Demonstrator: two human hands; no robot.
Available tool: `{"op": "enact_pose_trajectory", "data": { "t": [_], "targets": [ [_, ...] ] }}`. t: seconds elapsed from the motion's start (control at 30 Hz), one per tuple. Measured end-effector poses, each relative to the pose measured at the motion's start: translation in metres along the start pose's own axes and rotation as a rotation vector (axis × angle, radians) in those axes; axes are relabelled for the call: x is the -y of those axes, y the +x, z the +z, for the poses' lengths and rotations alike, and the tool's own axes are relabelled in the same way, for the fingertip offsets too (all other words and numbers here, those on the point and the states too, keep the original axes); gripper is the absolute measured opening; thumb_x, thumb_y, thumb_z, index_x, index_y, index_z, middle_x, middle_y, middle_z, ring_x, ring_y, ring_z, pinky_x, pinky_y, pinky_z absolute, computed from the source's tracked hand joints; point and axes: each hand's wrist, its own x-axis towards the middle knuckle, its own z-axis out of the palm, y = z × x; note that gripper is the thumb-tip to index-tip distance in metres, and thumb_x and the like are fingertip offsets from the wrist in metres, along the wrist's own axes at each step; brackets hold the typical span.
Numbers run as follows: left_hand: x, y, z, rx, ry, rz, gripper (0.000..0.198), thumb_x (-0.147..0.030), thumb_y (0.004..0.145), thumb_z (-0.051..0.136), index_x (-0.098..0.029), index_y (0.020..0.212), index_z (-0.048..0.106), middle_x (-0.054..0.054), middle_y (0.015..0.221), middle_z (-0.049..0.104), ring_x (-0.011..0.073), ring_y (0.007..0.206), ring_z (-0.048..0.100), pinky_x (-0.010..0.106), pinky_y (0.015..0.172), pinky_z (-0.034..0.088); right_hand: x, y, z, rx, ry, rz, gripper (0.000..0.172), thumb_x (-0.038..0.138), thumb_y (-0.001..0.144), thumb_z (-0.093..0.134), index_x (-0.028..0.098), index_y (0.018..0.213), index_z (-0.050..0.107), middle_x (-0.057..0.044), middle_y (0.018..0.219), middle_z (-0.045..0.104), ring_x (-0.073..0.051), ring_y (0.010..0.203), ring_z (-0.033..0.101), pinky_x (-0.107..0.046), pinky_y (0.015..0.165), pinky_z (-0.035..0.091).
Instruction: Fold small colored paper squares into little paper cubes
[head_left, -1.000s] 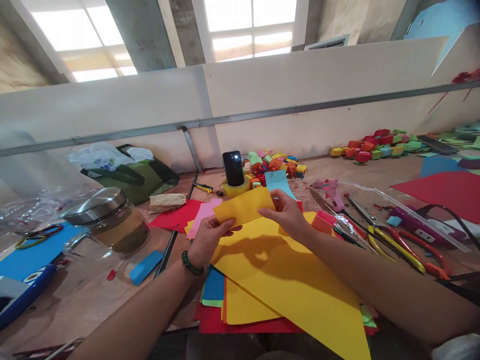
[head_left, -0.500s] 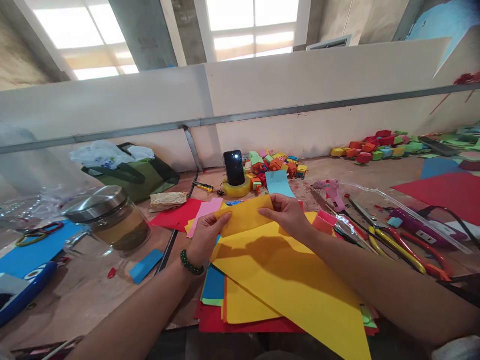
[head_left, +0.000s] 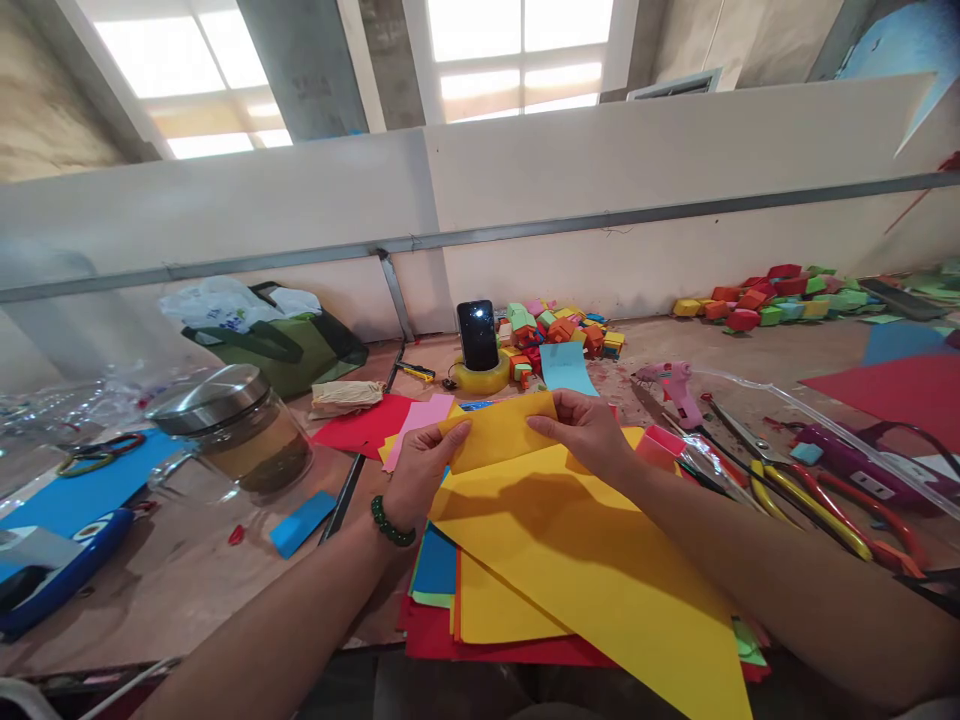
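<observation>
A small rectangle of yellow paper [head_left: 499,435] is stretched between my two hands, thumbs on the near face. My left hand [head_left: 416,470], with a green bead bracelet on the wrist, pinches its left end. At its upper right end, my right hand [head_left: 589,430] pinches it too. Below lies a large yellow sheet [head_left: 592,560], set askew on a stack of coloured paper whose red bottom sheet [head_left: 502,648] shows at the near edge. A light blue slip [head_left: 566,368] and a pink slip [head_left: 424,420] lie just beyond my hands.
Left stand a lidded glass mug [head_left: 247,440], a blue paper strip [head_left: 302,523] and scissors [head_left: 97,455]. A phone [head_left: 478,335] rests upright in a yellow tape roll [head_left: 484,378]. Folded paper cubes [head_left: 559,328] are heaped behind. Right lie a pink glue gun [head_left: 679,390], shears [head_left: 810,490] and a purple power strip [head_left: 855,465].
The whole view has shifted slightly, so things appear a little farther right. Both hands keep the same pinch on the small yellow paper.
</observation>
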Motion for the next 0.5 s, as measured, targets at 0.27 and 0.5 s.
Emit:
{"op": "enact_pose_trajectory", "data": {
  "t": [0.27,0.5],
  "targets": [
    [-0.0029,-0.0037,-0.0013,0.014,0.058,0.027,0.044,-0.057,0.057,0.079,-0.015,0.066,0.070,0.002,0.064,0.066,0.0164,0.061,0.057,0.026,0.054,0.044,0.0058,-0.0013,0.0019,0.001,-0.034,-0.007,0.035,0.048,0.057,0.080,0.021,0.071,0.063,-0.001,0.072,0.067,-0.017,0.067,0.062,-0.030,0.062,0.052],
    [-0.0026,0.0033,-0.0067,0.080,0.234,0.061,0.041,-0.055,0.062,0.074,-0.016,0.060,0.063,-0.001,0.054,0.054,0.0110,0.051,0.044,0.023,0.049,0.033,0.0027,-0.0004,-0.0043,0.051,-0.266,-0.013,0.022,0.037,0.065,0.068,0.022,0.075,0.057,0.003,0.063,0.059,-0.015,0.059,0.056,-0.026,0.053,0.043]
  ]
}}
